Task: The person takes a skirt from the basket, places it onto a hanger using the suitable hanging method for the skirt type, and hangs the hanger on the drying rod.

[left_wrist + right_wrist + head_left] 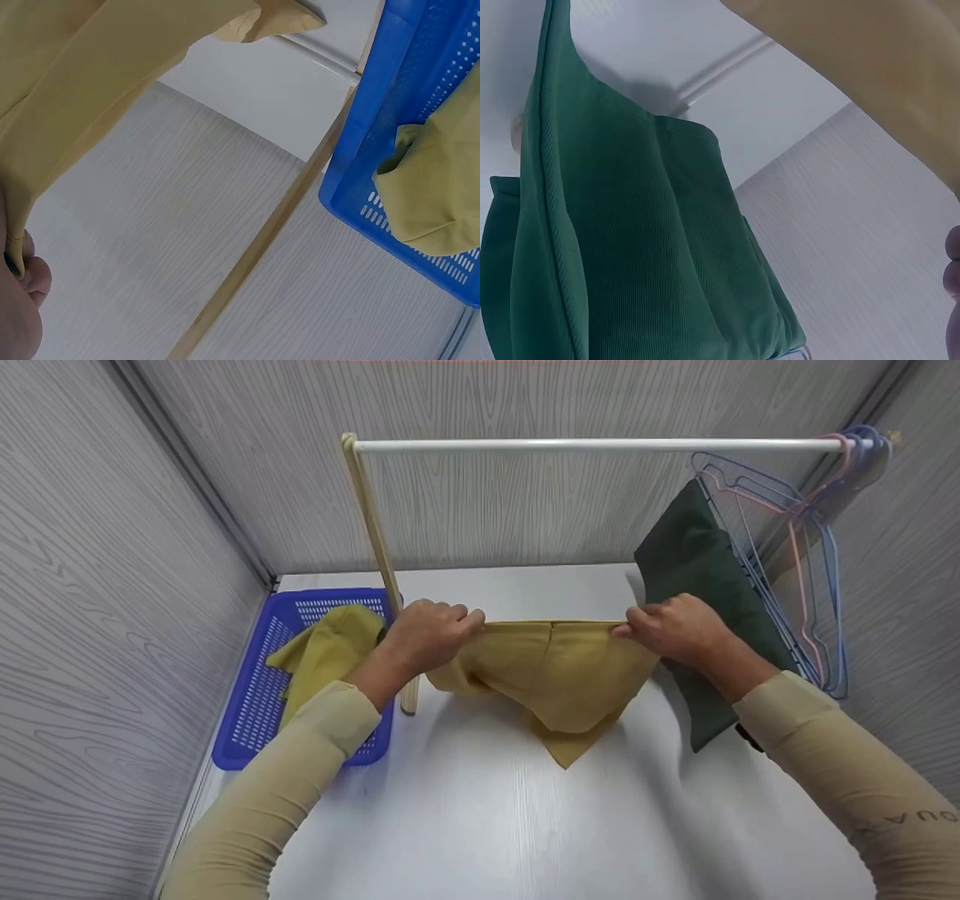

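Observation:
A mustard-yellow cloth garment (559, 675) hangs between both hands, its top edge pulled fairly straight and a short dark seam line near the middle. My left hand (433, 636) pinches the top left of that edge, thumb toward the centre. At the other end, my right hand (679, 628) grips the edge in the same way. The lower part droops to a point above the white table. Its exact kind cannot be told. In the right wrist view, only fingertips (952, 270) of the right hand show at the border.
On the left stands a blue perforated basket (229, 746) with another yellow cloth (334, 649) inside. A white bar (585, 445) spans the back, held by a wooden post (371, 521). At right hang several hangers (859, 446) and a dark green garment (694, 566).

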Tool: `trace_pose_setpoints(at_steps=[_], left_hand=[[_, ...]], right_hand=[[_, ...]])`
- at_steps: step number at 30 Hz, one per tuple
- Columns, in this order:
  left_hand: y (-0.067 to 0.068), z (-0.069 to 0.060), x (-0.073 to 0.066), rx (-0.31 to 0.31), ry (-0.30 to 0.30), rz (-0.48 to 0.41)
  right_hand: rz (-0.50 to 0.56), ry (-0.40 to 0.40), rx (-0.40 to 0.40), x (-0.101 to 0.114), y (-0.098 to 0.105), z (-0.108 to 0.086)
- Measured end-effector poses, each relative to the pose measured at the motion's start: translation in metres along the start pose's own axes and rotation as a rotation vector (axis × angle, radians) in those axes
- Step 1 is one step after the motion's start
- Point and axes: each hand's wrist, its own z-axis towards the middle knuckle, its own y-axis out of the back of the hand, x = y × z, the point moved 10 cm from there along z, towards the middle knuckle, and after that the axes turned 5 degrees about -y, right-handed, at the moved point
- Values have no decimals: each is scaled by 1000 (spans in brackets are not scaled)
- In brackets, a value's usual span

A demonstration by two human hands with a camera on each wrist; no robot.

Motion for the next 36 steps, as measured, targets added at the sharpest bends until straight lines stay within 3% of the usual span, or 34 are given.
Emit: trace_pose_setpoints(at_steps=[5, 8, 11, 14, 17, 25, 31, 36], left_hand=[[5, 0, -4, -104, -40, -19], [11, 0, -5, -183, -48, -85], [17, 3, -5, -219, -42, -176], [20, 8, -7, -209, -44, -236], [20, 13, -11, -181, -53, -232], [19, 25, -22, -135, -88, -138], [20, 37, -32, -111, -114, -91], [19, 43, -37, -116, -117, -99]], right_hand=[[31, -25, 62, -3, -7, -2], [54, -45, 135, -7, -15, -6], [91, -77, 233, -14, -23, -10], [108, -126, 355, -23, -35, -16], [83, -163, 449, -27, -45, -20], [33, -241, 576, -27, -62, -22], [84, -281, 588, -20, -69, -15], [113, -243, 546, -1, -70, 4]])
